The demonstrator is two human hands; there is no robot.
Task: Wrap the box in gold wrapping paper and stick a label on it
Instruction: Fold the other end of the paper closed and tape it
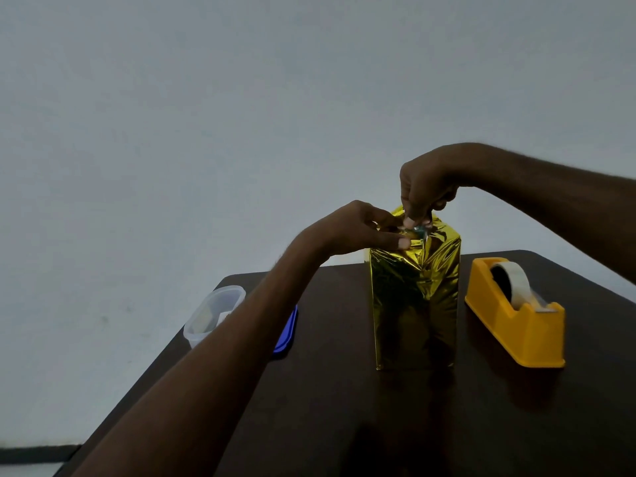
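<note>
A tall box [414,304] stands upright on the dark table [327,407], covered in shiny gold wrapping paper. My left hand [358,228] pinches the folded paper at the box's top left edge. From above, my right hand [425,187] presses its fingertips down on the top folds, where a small clear bit, perhaps tape, glints between the fingers. Both hands touch the paper at the top of the box. No label is visible.
A yellow tape dispenser [516,318] with a white roll stands right of the box. Left of my forearm sit a clear plastic tub [213,313] and a blue lid [287,333]. A plain grey wall lies behind the table's far edge.
</note>
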